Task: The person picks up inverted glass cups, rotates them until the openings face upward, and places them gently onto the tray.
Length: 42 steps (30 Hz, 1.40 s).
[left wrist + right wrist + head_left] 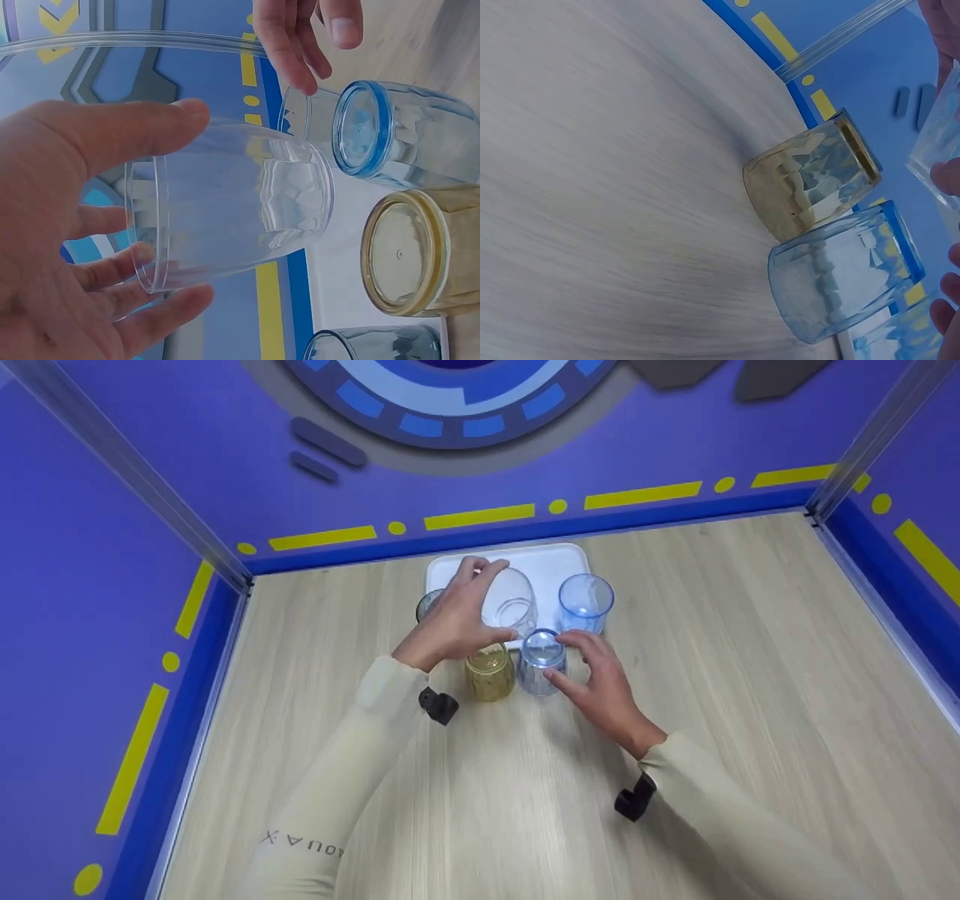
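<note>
My left hand (454, 619) grips a clear glass (240, 202) near its rim, thumb on one side and fingers on the other. The glass is mouth up, over the white tray (461, 566). My right hand (604, 690) has its fingers and thumb spread around the upper part of an upside-down light-blue glass (541, 664). In the left wrist view, the fingertips (345, 31) of that hand stand apart from the blue glass. Beside the blue glass, an upside-down amber glass (490, 675) stands in front of the tray.
Another blue glass (586, 604) stands mouth up at the tray's right end. A dark grey glass (427, 604) at the left end is partly hidden behind my left hand. Behind the tray rises a blue printed wall (480, 487), with side walls left and right of the wooden table (480, 810).
</note>
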Motion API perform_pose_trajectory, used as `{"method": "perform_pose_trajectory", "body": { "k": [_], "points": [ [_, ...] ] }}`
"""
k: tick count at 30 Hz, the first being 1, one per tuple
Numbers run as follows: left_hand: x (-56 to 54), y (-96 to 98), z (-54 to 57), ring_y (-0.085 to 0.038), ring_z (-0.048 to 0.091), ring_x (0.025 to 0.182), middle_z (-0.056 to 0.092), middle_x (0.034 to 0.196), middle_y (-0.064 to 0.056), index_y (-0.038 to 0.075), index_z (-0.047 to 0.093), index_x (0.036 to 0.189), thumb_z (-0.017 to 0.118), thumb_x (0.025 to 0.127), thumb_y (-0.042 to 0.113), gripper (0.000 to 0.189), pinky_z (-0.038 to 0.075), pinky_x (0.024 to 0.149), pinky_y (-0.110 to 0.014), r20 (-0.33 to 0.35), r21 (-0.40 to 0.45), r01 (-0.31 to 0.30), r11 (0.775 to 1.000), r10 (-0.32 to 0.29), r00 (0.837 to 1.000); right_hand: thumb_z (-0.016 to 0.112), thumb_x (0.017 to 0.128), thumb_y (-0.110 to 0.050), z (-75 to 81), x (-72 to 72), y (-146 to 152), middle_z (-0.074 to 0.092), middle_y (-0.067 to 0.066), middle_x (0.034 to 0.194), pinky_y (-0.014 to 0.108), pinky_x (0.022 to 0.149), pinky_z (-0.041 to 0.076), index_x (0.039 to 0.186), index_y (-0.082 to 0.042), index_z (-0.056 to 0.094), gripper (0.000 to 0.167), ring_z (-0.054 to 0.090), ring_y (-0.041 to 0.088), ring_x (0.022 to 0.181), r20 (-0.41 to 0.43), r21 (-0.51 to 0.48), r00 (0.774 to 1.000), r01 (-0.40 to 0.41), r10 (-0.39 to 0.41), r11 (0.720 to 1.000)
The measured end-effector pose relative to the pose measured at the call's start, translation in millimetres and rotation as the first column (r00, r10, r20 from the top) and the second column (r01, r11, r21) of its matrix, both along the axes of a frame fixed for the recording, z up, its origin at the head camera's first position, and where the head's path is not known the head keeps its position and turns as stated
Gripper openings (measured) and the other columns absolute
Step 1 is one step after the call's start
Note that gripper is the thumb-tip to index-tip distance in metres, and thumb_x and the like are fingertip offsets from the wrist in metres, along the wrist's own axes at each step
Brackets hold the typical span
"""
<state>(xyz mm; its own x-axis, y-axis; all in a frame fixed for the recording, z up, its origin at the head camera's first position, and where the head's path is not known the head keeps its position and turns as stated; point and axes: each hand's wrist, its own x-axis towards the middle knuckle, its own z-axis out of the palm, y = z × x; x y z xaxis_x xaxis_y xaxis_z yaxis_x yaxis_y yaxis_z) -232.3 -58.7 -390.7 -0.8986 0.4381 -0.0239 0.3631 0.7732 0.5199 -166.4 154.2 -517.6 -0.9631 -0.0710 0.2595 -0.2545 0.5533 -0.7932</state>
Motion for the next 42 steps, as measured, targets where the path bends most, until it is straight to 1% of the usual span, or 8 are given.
{"method": "perform_pose_trajectory", "body": {
  "k": [5, 9, 13, 16, 25, 29, 33, 42],
  "points": [
    [-3.9, 1.5, 0.6, -0.02, 0.044, 0.126, 0.032, 0.146, -0.004, 0.024, 0.029, 0.152, 0.081, 0.076, 0.034, 0.092, 0.048, 0.1, -0.041, -0.017, -0.009, -0.001, 1.0, 0.001, 1.0, 0.076, 0.084, -0.025, -0.3, -0.7, -1, 0.053, 0.006, 0.134, 0.047, 0.101, 0.046, 0.128, -0.011, 0.057, 0.051, 0.048, 0.024, 0.125, 0.015, 0.013, 1.0, -0.001, 0.0, 1.0],
    [-8.3, 3.4, -0.7, -0.02, 0.044, 0.125, 0.033, 0.144, -0.005, 0.024, 0.029, 0.152, 0.081, 0.077, 0.033, 0.092, 0.048, 0.098, -0.04, -0.023, -0.015, -0.005, 1.0, 0.004, 1.0, 0.075, 0.085, -0.027, 0.4, -1.1, -3, 0.052, 0.007, 0.136, 0.048, 0.107, 0.04, 0.13, -0.011, 0.056, 0.051, 0.046, 0.025, 0.128, 0.032, 0.03, 0.999, -0.004, 0.003, 1.0],
    [-11.4, 4.2, -2.1, -0.02, 0.045, 0.123, 0.033, 0.143, -0.004, 0.023, 0.029, 0.152, 0.081, 0.077, 0.032, 0.092, 0.048, 0.098, -0.04, -0.023, 0.0, -0.01, 1.0, 0.01, 1.0, 0.074, 0.085, -0.028, 0.4, -1.6, -3, 0.051, 0.007, 0.136, 0.048, 0.111, 0.036, 0.13, -0.011, 0.055, 0.052, 0.045, 0.026, 0.129, 0.049, 0.043, 0.999, 0.003, -0.005, 0.999],
    [-13.4, 4.5, -3.1, -0.02, 0.045, 0.123, 0.033, 0.143, -0.003, 0.022, 0.03, 0.152, 0.081, 0.076, 0.032, 0.092, 0.048, 0.098, -0.04, -0.025, 0.01, -0.015, 1.0, 0.015, 1.0, 0.074, 0.085, -0.028, -0.4, -2.1, -3, 0.051, 0.007, 0.136, 0.048, 0.11, 0.036, 0.131, -0.012, 0.054, 0.053, 0.045, 0.026, 0.129, 0.057, 0.048, 0.998, 0.008, -0.011, 0.999],
    [-22.6, 8.6, -6.7, -0.02, 0.047, 0.121, 0.032, 0.145, -0.004, 0.022, 0.029, 0.152, 0.081, 0.076, 0.034, 0.093, 0.05, 0.094, -0.039, -0.029, -0.023, -0.032, 0.999, 0.031, 0.999, 0.074, 0.085, -0.03, -3.6, -4.3, -4, 0.05, 0.006, 0.137, 0.05, 0.11, 0.037, 0.133, -0.012, 0.052, 0.055, 0.045, 0.026, 0.129, 0.086, 0.07, 0.996, 0.008, -0.014, 0.997],
    [-26.2, 11.0, -7.9, -0.019, 0.047, 0.12, 0.033, 0.145, -0.004, 0.022, 0.029, 0.152, 0.081, 0.077, 0.035, 0.093, 0.05, 0.097, -0.038, -0.027, -0.031, -0.036, 0.999, 0.035, 0.999, 0.073, 0.086, -0.031, -3.9, -5.3, -4, 0.048, 0.006, 0.138, 0.051, 0.111, 0.036, 0.134, -0.014, 0.051, 0.056, 0.043, 0.026, 0.131, 0.103, 0.076, 0.995, 0.003, -0.011, 0.997],
    [-29.0, 12.5, -9.6, -0.019, 0.046, 0.122, 0.033, 0.145, -0.005, 0.022, 0.029, 0.152, 0.081, 0.076, 0.034, 0.093, 0.049, 0.099, -0.038, -0.029, -0.034, -0.045, 0.998, 0.045, 0.999, 0.072, 0.087, -0.032, -4.0, -6.0, -4, 0.047, 0.004, 0.139, 0.05, 0.113, 0.034, 0.135, -0.016, 0.049, 0.057, 0.041, 0.025, 0.133, 0.124, 0.075, 0.992, -0.002, -0.007, 0.997],
    [-36.5, 14.1, -15.9, -0.02, 0.045, 0.125, 0.032, 0.147, -0.005, 0.021, 0.029, 0.153, 0.081, 0.076, 0.034, 0.093, 0.048, 0.1, -0.038, -0.019, -0.039, -0.073, 0.997, 0.073, 0.997, 0.072, 0.087, -0.031, -5.0, -7.6, -6, 0.049, 0.004, 0.138, 0.048, 0.112, 0.035, 0.135, -0.017, 0.049, 0.054, 0.042, 0.024, 0.131, 0.119, 0.062, 0.993, 0.004, -0.011, 0.998]
  ]
}}
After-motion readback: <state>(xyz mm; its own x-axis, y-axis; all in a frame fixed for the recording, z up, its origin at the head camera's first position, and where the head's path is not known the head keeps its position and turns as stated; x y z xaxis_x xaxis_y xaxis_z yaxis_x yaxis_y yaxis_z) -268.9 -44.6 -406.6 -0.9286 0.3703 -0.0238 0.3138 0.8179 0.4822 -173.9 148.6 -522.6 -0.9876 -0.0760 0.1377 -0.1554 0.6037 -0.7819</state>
